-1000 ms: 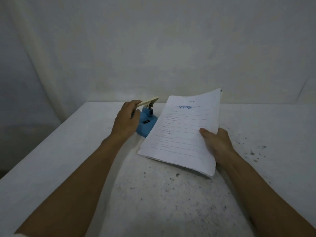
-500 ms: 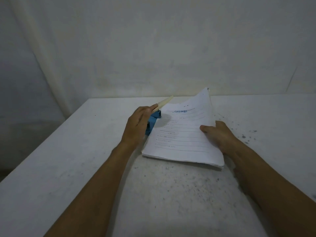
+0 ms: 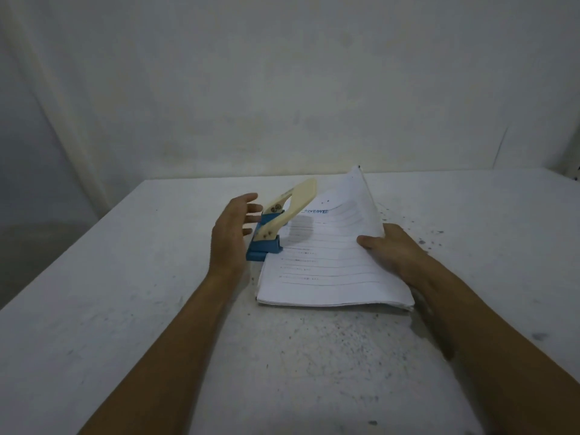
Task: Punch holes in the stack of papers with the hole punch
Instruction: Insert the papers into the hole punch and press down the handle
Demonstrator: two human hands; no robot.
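A blue hole punch (image 3: 265, 246) with a cream lever (image 3: 298, 199) raised stands on the white table (image 3: 125, 277). The stack of printed papers (image 3: 326, 268) lies to its right, its left edge pushed into the punch's slot. My left hand (image 3: 230, 233) is just left of the punch, fingers spread, close to the punch's body but holding nothing. My right hand (image 3: 389, 249) grips the stack's right edge, thumb on top, and that side curls up off the table.
A pale wall (image 3: 282, 89) rises right behind the table's far edge. Dark specks and stains (image 3: 433, 237) dot the tabletop right of the papers and in front of them. The table's left edge runs diagonally at the left.
The papers' left edge slid into the punch. My left hand let go of the lever and drew back with fingers spread. The lever now stands higher.
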